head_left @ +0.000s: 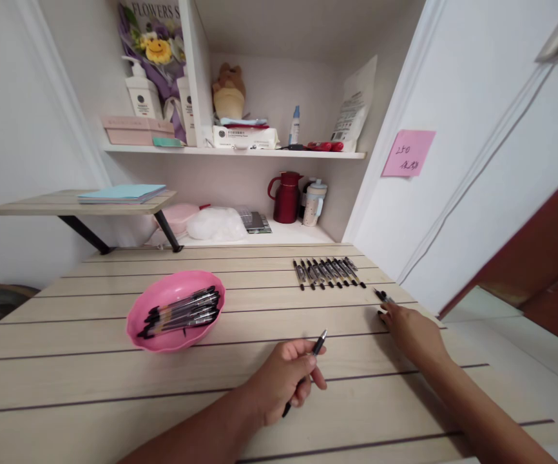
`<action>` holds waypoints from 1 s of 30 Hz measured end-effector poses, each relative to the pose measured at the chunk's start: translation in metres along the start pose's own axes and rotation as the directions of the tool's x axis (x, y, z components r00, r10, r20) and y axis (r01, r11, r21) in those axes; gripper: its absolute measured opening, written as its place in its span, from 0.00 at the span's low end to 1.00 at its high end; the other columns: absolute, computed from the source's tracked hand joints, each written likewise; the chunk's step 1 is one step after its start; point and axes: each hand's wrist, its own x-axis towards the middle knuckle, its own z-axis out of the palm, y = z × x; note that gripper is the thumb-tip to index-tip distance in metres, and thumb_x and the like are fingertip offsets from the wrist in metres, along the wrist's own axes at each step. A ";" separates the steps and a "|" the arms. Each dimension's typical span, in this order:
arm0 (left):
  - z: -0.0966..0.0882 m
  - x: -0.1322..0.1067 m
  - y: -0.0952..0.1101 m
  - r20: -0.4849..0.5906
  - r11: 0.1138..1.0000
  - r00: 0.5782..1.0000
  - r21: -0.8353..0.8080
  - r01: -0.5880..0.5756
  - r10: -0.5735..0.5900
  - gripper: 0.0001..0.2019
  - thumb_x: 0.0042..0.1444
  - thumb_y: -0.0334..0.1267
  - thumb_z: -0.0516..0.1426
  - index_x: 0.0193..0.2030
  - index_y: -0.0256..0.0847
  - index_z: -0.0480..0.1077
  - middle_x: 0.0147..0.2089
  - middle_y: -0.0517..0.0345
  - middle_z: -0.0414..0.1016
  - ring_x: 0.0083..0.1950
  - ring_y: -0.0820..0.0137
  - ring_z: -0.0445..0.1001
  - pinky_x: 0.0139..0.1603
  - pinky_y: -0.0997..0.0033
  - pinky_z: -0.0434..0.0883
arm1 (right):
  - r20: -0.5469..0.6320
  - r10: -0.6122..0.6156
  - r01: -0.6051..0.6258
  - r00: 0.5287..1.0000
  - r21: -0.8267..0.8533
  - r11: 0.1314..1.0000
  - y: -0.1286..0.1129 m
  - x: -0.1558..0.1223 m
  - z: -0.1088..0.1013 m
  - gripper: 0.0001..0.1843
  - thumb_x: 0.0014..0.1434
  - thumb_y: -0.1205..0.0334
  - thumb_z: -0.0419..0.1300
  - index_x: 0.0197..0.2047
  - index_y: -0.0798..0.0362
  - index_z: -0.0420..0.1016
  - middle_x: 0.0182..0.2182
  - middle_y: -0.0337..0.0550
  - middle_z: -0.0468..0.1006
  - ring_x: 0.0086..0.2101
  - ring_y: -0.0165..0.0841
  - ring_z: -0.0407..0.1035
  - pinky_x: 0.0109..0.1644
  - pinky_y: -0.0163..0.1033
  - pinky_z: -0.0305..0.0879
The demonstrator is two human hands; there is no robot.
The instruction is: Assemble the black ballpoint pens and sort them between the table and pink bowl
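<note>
My left hand (292, 374) is closed around a black pen (318, 343) above the front middle of the table. The pen's silver tip points up and away to the right, and its black end sticks out below my palm. Farther right, my right hand (412, 328) pinches another pen (384, 296) close to the tabletop; my fingers hide part of it. Just beyond that hand lies a row of several clear pens with black ends (330, 273), side by side. To the left, a pink scalloped bowl (140, 303) holds a pile of similar pens (185, 312).
The slatted wooden table (90, 393) backs onto white shelves (279, 153). A small raised stand (32, 203) carries blue paper (122, 193) at the left rear. A red jug (287, 198) and a pale cup (314, 203) stand at the back. A wall borders the right rear.
</note>
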 end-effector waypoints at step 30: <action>0.001 0.001 0.000 0.013 1.000 1.000 0.008 -0.003 0.003 0.16 0.51 0.37 0.51 0.46 0.34 0.64 0.25 0.60 0.69 0.12 0.85 0.51 0.12 0.80 0.45 | 0.057 0.153 -0.163 0.987 0.453 0.877 -0.023 -0.025 -0.027 0.19 0.54 0.47 0.48 0.28 0.51 0.71 0.25 0.46 0.74 0.27 0.38 0.67 0.28 0.38 0.56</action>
